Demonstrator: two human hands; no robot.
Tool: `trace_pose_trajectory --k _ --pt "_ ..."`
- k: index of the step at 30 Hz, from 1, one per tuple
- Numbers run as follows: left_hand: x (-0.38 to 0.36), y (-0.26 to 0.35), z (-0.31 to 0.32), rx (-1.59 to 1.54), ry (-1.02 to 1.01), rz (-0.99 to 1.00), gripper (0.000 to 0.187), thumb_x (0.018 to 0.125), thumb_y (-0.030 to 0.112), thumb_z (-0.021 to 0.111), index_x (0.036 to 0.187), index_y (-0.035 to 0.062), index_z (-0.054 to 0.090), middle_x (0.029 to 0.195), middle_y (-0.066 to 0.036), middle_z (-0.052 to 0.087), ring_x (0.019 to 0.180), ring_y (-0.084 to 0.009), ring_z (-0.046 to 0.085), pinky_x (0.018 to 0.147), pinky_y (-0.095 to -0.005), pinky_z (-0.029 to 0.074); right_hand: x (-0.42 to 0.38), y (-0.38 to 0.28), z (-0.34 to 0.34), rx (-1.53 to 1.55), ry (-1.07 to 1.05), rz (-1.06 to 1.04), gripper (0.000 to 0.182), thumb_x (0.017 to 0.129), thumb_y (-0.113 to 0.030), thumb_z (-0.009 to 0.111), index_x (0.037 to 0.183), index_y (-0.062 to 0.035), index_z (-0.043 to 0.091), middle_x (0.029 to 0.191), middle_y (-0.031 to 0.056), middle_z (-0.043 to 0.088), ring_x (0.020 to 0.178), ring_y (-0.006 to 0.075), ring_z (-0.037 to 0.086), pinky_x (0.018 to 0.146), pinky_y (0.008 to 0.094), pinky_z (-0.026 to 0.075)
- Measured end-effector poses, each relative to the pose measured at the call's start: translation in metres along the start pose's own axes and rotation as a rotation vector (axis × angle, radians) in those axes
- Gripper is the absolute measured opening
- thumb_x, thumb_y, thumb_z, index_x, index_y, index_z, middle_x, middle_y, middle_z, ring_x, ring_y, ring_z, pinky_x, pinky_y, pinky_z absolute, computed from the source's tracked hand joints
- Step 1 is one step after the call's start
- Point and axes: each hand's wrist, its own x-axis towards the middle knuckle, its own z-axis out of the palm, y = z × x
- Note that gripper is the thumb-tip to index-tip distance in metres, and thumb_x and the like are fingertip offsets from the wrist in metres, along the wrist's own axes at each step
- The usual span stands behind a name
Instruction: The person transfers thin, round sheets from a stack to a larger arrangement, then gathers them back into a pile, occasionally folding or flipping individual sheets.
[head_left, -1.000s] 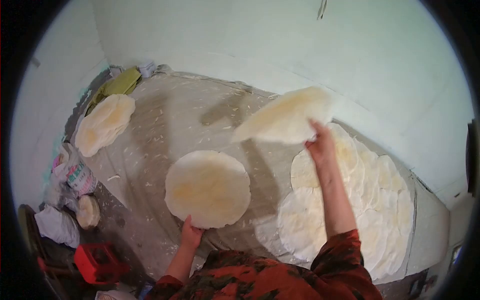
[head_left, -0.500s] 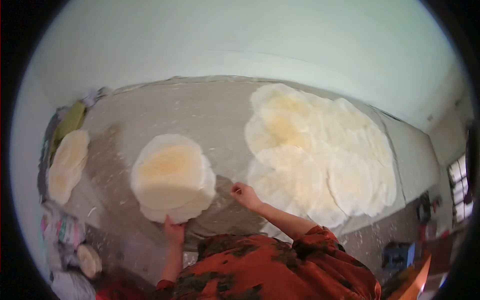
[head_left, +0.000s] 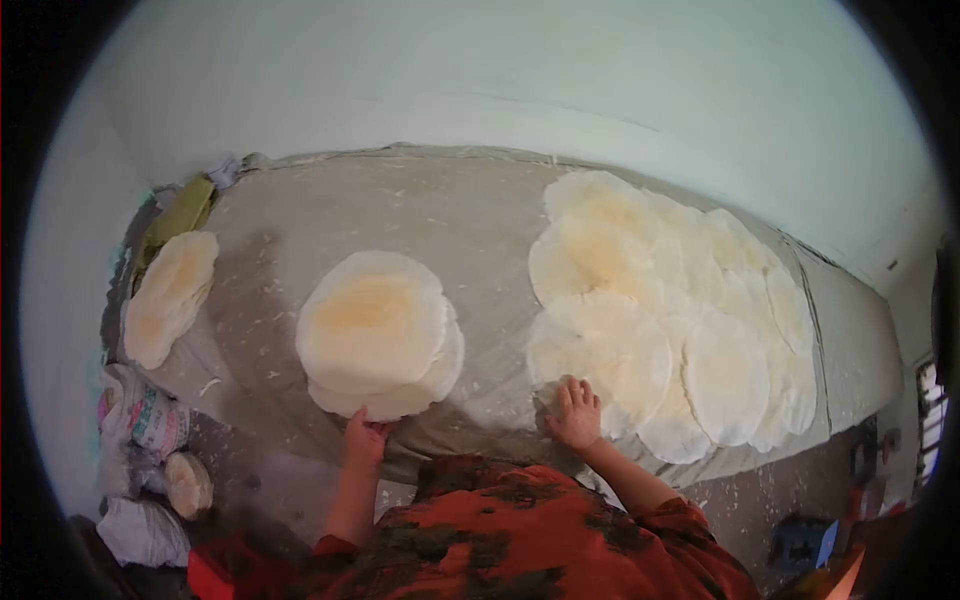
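A neat stack of large, thin, round flatbreads (head_left: pixel 375 310), pale with browned middles, lies left of centre on the cloth-covered surface. At its near edge my left hand (head_left: pixel 365 438) is closed, one digit over the rim and the others partly hidden. To the right spreads a wide layer of overlapping flatbreads (head_left: pixel 727 365). My right hand (head_left: pixel 574 415) lies palm down at that layer's near left corner, fingers stretched and apart, partly over the lowest sheet's edge.
A smaller group of flatbreads (head_left: pixel 172 300) lies at the far left beside a yellow-green item (head_left: pixel 183 212). Bags (head_left: pixel 160 422) and a round pale bundle (head_left: pixel 188 485) stand below. Behind the grey cloth (head_left: pixel 400 190) rises a pale wall. A blue crate (head_left: pixel 800 540) is at lower right.
My right hand has moved right and down from the gap between the stacks, its curled fingers now spread on the right-hand flatbreads. My left hand stays at the stack's edge. The view has shifted slightly.
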Motion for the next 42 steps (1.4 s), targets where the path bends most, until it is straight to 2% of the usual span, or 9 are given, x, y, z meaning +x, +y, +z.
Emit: trace_pose_trajectory --k 2,4,16,21,26,30,35,38,42 --pt "-0.01 0.011 0.008 0.19 0.211 0.024 0.048 0.083 0.019 0.055 0.124 0.0031 0.038 0.109 -0.012 0.052 0.106 -0.0247 0.049 0.088 -0.0434 0.042 0.005 -0.007 0.003 -0.026 -0.042 0.038 0.064 0.067 -0.031 0.063 0.123 -0.0062 0.044 0.132 0.0175 0.036 0.121 0.0399 0.033 0.091 0.0537 0.033" --pt "-0.013 0.021 0.005 1.106 0.612 0.778 0.047 0.079 0.013 0.056 0.12 0.0 0.039 0.096 -0.011 0.051 0.091 -0.0221 0.055 0.078 -0.0382 0.047 0.008 -0.013 0.007 -0.059 -0.09 0.068 0.064 0.068 -0.029 0.062 0.124 -0.0054 0.043 0.133 0.0177 0.036 0.122 0.0407 0.032 0.089 0.054 0.035" --pt "0.104 0.079 -0.025 0.194 0.329 -0.051 0.015 0.074 0.007 0.054 0.085 0.005 0.044 0.064 -0.008 0.05 0.047 -0.0173 0.05 0.036 -0.0271 0.04 0.011 -0.014 0.011 -0.152 -0.148 0.146 0.061 0.066 -0.024 0.062 0.121 -0.0033 0.044 0.131 0.0147 0.04 0.121 0.0367 0.036 0.08 0.0519 0.046" --pt "0.107 0.076 -0.022 0.344 0.334 0.267 0.015 0.072 0.009 0.057 0.081 0.0068 0.045 0.054 -0.005 0.048 0.042 -0.0154 0.046 0.033 -0.0269 0.034 0.015 -0.023 0.008 -0.186 -0.143 0.19 0.056 0.069 -0.026 0.06 0.118 -0.0032 0.046 0.125 0.0116 0.044 0.115 0.0339 0.04 0.078 0.0495 0.047" --pt "0.059 0.048 -0.052 0.53 0.25 0.134 0.016 0.074 0.005 0.055 0.088 0.0067 0.048 0.063 -0.006 0.054 0.048 -0.0163 0.055 0.038 -0.0256 0.04 0.013 0.008 0.017 -0.137 -0.054 0.098 0.045 0.073 -0.027 0.055 0.112 -0.0052 0.051 0.119 0.0111 0.047 0.108 0.0339 0.045 0.072 0.0454 0.049" --pt "0.031 0.045 -0.042 0.399 0.261 0.136 0.017 0.076 0.004 0.055 0.092 0.0059 0.049 0.07 -0.007 0.057 0.052 -0.017 0.059 0.041 -0.0252 0.043 0.056 0.029 -0.004 0.03 -0.174 0.304 0.017 0.078 -0.021 0.051 0.083 -0.0089 0.062 0.077 0.0127 0.063 0.076 0.0303 0.062 0.067 0.0432 0.049" --pt "0.031 0.051 -0.035 0.303 0.272 0.111 0.02 0.075 0.004 0.058 0.093 0.005 0.048 0.068 -0.006 0.056 0.052 -0.0157 0.057 0.04 -0.0241 0.042 0.194 0.119 -0.061 0.391 -0.264 0.111 0.01 0.077 -0.009 0.054 0.071 -0.0041 0.061 0.059 0.008 0.062 0.047 0.0161 0.057 0.04 0.0323 0.043" --pt "0.033 0.055 -0.032 0.345 0.285 0.11 0.021 0.074 0.003 0.058 0.092 0.0054 0.048 0.064 -0.004 0.054 0.048 -0.0139 0.054 0.039 -0.0231 0.04 0.259 0.056 -0.163 0.21 0.168 -0.079 0.013 0.076 -0.007 0.051 0.076 0.0027 0.06 0.06 0.0099 0.06 0.054 0.0181 0.057 0.051 0.0332 0.045" --pt "0.05 0.052 -0.053 0.304 0.326 0.256 0.023 0.072 0.002 0.058 0.091 0.0061 0.047 0.061 -0.003 0.053 0.046 -0.0128 0.051 0.038 -0.023 0.039 0.259 -0.071 -0.238 0.481 0.113 -0.166 0.028 0.072 -0.003 0.055 0.098 0.0037 0.06 0.077 0.0124 0.064 0.071 0.0151 0.06 0.065 0.0289 0.046"
